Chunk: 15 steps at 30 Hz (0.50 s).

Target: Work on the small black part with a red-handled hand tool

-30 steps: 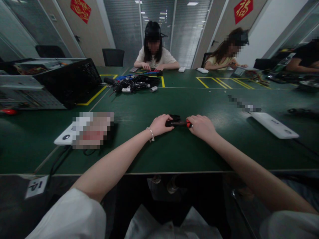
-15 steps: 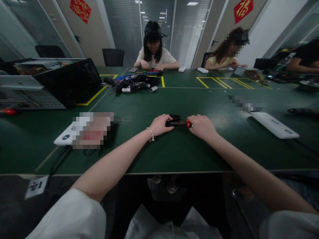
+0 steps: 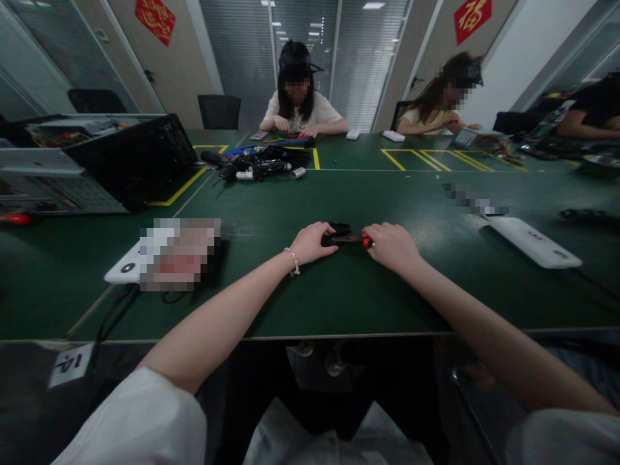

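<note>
My left hand (image 3: 311,243) is closed around a small black part (image 3: 341,228) just above the green table. The exact kind of this part cannot be made out. From the right, my right hand (image 3: 391,245) grips a pair of pliers (image 3: 353,239) by red handles, most of them hidden in the palm. The dark jaws point left and reach to the black part and my left fingertips. Whether the jaws are closed on the part is too small to tell.
An opened computer case (image 3: 130,161) stands at the left. A power bank (image 3: 123,268) lies nearer, another white one (image 3: 535,242) at right. A pile of black tools and cables (image 3: 266,161) lies beyond my hands. Across the green table (image 3: 310,303), co-workers sit with their own parts.
</note>
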Available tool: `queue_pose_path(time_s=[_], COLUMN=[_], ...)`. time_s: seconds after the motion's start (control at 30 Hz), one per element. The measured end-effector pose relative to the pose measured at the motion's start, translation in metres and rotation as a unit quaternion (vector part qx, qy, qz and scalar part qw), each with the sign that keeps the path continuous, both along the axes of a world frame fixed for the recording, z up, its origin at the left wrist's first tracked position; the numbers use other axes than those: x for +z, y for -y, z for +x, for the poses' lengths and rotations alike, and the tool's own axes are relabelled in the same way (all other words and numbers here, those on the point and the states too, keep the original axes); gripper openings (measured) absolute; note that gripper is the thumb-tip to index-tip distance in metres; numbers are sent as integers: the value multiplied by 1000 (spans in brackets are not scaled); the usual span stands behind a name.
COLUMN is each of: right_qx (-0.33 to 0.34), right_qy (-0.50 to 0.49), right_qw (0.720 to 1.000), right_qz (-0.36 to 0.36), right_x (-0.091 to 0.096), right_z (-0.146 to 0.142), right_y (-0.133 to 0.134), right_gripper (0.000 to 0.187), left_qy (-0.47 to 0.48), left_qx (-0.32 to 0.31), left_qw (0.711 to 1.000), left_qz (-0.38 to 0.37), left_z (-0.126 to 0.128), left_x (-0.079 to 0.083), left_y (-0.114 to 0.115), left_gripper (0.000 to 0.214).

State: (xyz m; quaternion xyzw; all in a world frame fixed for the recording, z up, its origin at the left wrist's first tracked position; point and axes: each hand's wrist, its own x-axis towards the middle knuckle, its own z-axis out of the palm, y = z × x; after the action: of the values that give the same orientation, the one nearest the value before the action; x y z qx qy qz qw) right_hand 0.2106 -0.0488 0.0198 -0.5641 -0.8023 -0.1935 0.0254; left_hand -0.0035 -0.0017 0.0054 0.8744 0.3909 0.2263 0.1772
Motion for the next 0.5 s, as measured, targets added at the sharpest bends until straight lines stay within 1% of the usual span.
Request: queue_pose_path(time_s=[0.3, 0.5], right_qx=[4, 1], right_qy=[-9, 6], right_qw=[1000, 1000], right_qz=[-5, -2], right_x=[0, 0], right_z=[0, -1], right_y=[1, 1], right_gripper=[23, 25], left_qy=[-6, -1], left_qx=[-1, 0], left_qw=[1000, 1000], left_qz=[-6, -7], left_z=[-1, 0], left_x=[1, 0], left_y=[0, 0], left_gripper=[30, 29])
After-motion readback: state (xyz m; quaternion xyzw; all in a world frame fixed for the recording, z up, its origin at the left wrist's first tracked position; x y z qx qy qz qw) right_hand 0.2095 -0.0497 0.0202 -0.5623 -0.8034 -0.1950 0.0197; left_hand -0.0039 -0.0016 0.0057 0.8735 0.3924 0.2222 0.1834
